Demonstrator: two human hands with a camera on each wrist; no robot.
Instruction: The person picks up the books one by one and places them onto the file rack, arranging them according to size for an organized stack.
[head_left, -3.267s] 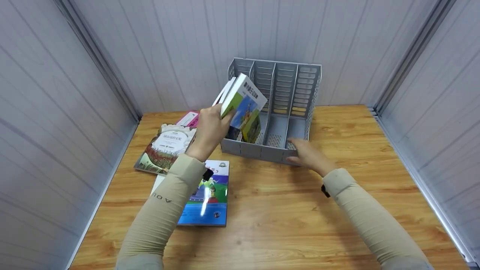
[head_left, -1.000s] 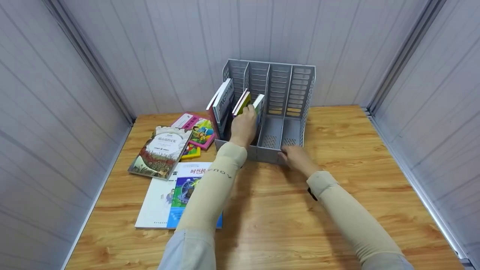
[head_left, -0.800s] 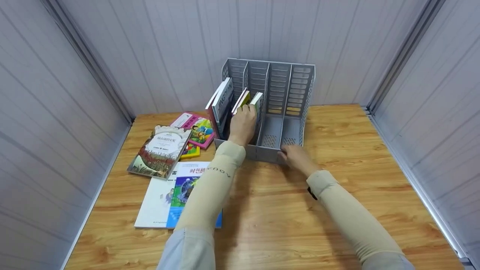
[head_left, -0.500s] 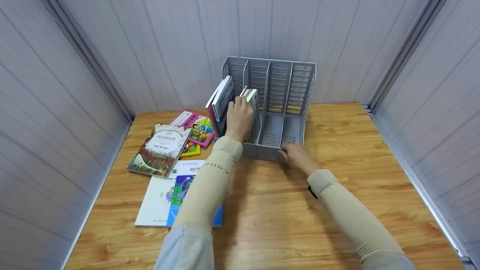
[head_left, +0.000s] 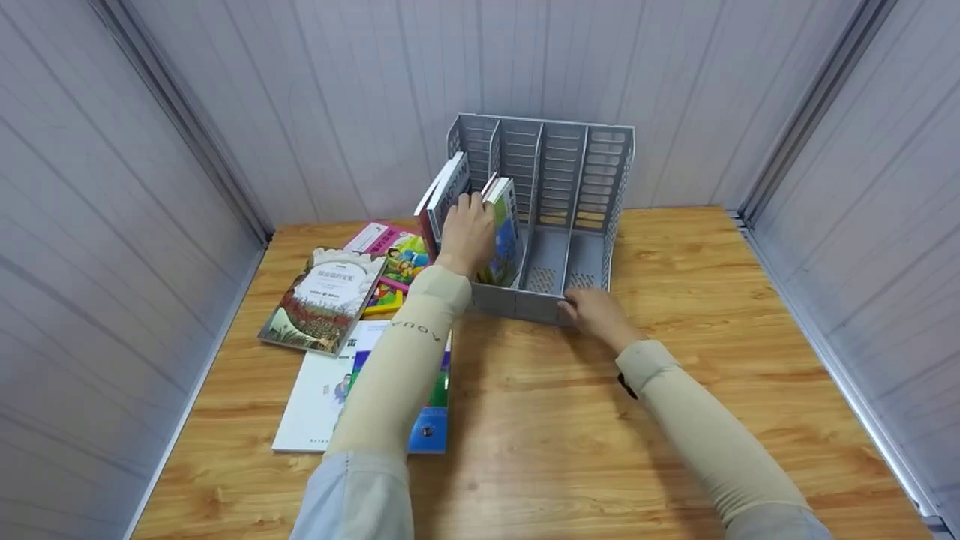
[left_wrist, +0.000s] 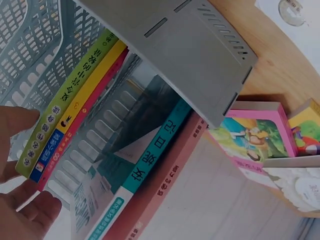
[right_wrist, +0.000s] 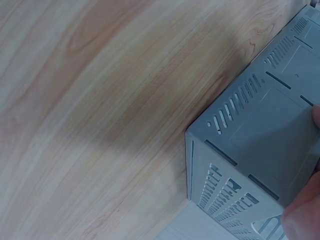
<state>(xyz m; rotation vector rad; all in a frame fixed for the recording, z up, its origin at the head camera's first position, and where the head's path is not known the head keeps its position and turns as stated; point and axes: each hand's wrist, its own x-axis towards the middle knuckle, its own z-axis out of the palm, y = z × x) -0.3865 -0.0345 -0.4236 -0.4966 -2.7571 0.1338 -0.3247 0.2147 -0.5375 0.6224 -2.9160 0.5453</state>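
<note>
A grey file organizer (head_left: pixel 517 304) with upright dividers stands by the back wall. In its second compartment from the left, thin books (left_wrist: pixel 65 102) with green, yellow and pink spines stand together. My left hand (head_left: pixel 469 231) is at their near upper ends; in the left wrist view its thumb lies on the green side and the fingers (left_wrist: pixel 37 210) spread by the pink side, not visibly squeezing. A teal-spined book (left_wrist: pixel 156 150) and a pink-spined book (left_wrist: pixel 175 175) lean in the leftmost compartment. My right hand (head_left: pixel 596 311) grips the organizer's front edge at the right.
Left of the organizer lie a brown-and-white book (head_left: pixel 322 300), a pink book (head_left: pixel 401 255) and a yellow book (head_left: pixel 384 298). Nearer, a blue book (head_left: pixel 431 431) overlaps a white one (head_left: pixel 304 412). Panel walls surround the wooden table (head_left: pixel 570 450).
The white-and-green book moved from my left hand in the air into the second compartment. The books there came together, then my left hand shifted left. My right hand stays on the edge.
</note>
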